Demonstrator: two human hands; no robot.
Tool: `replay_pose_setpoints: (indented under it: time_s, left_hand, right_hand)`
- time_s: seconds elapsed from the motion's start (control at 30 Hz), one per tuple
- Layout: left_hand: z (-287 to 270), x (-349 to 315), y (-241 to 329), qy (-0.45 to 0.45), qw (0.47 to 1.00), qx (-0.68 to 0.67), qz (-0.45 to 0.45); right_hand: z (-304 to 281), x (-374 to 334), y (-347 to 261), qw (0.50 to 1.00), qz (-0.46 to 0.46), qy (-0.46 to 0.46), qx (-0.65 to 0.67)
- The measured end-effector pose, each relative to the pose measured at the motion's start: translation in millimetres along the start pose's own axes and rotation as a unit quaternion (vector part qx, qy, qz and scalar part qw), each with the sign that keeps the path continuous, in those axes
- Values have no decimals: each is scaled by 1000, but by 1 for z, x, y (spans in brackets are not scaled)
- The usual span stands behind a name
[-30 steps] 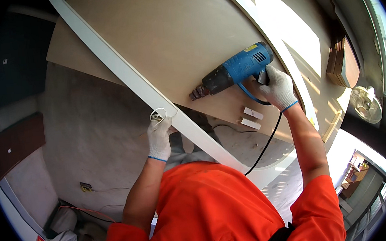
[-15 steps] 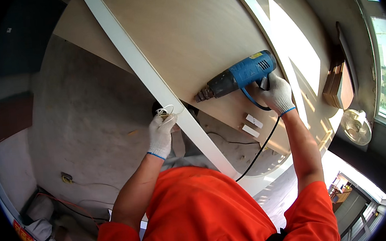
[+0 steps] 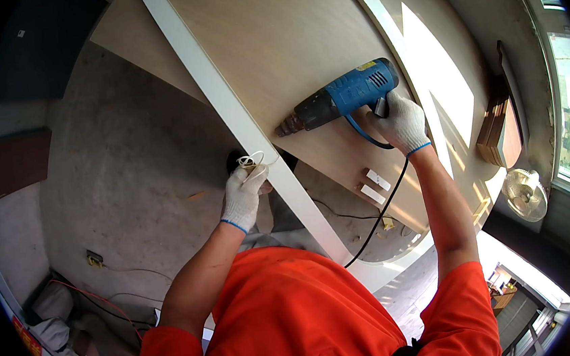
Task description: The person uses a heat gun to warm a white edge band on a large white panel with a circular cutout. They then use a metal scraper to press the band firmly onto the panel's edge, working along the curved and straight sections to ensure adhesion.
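In my right hand (image 3: 400, 127), which wears a white knit glove with a blue cuff edge, is a blue and black heat gun (image 3: 357, 90). Its metal nozzle points left, toward a long white bar (image 3: 220, 99), with a gap between them. My left hand (image 3: 241, 199), gloved alike, pinches a thin, looped cream strip (image 3: 251, 160) beside that bar. The fingertips partly hide the strip, so I cannot tell whether it is fixed to the bar. A black cord (image 3: 388, 199) runs down from the heat gun.
Under the heat gun lies a large light wood board (image 3: 273, 43), with two small white blocks (image 3: 374, 187) near its lower edge. A second white bar (image 3: 391, 30) borders it. A fan (image 3: 525, 195) and stacked brown panels (image 3: 498, 132) stand at right; a cable (image 3: 137, 270) crosses the concrete floor.
The heat gun has moved a little up and left in the picture with my right hand. My left hand sits slightly farther right, still pinching the strip. The whole view has shifted slightly.
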State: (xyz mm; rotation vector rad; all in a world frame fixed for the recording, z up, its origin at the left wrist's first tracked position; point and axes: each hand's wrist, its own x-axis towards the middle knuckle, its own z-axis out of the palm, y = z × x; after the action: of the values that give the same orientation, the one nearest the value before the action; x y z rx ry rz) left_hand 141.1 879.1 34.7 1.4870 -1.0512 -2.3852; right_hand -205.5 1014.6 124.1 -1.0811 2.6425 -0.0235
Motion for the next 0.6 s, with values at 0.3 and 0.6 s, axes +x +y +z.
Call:
replay_pose_setpoints:
  time_s: [0.3, 0.6]
  left_hand:
    - [-7, 5, -6, -6, 1000, 3, 3]
    - [-5, 5, -4, 1, 1000, 20, 7]
  right_hand:
    - [-18, -12, 8, 997, -61, -16, -36]
    - [-7, 1, -12, 1000, -14, 9, 12]
